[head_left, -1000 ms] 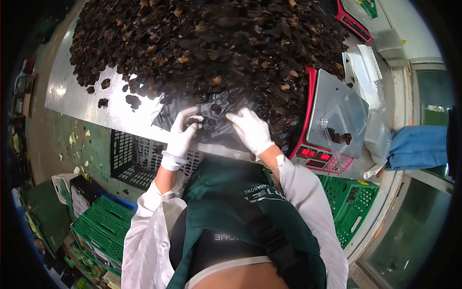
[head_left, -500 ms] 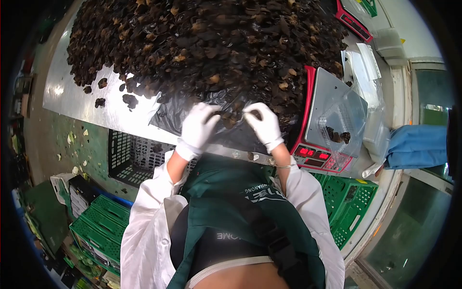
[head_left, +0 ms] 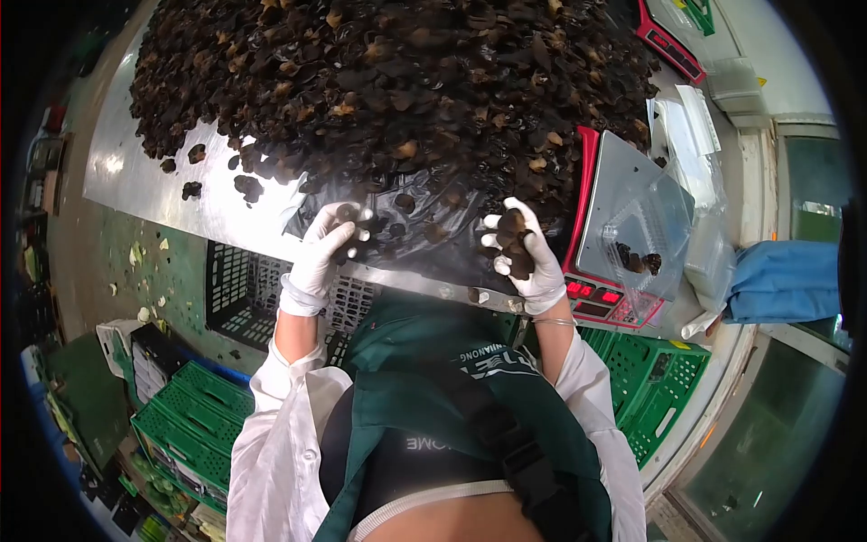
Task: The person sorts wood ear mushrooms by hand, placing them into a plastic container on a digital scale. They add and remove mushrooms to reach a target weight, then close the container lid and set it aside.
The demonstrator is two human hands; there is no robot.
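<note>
A large heap of dark brown wood ear mushrooms [head_left: 397, 99] covers the metal table. My right hand [head_left: 533, 266], in a white glove, cups several mushroom pieces [head_left: 513, 237] in the palm, fingers curled round them. My gloved left hand [head_left: 323, 253] is bent with thumb and fingers round a small dark mushroom piece [head_left: 346, 213], partly hidden by the fingers. Between the hands lies black plastic sheeting [head_left: 433, 239] with a few loose pieces on it. To the right stands a red scale [head_left: 591, 294], and a clear plastic box [head_left: 637, 239] with some mushroom pieces rests on its plate.
A second red scale [head_left: 670, 41] stands at the far right, near stacked clear trays [head_left: 733, 86]. Below the table's left edge is a black crate [head_left: 239, 294]. Green crates [head_left: 194, 415] stand on both sides of me. A blue cloth [head_left: 781, 280] hangs at the right.
My hands have moved apart, the left to the left and the right to the right, away from the middle of the plastic sheet. The right palm has turned up, showing mushroom pieces.
</note>
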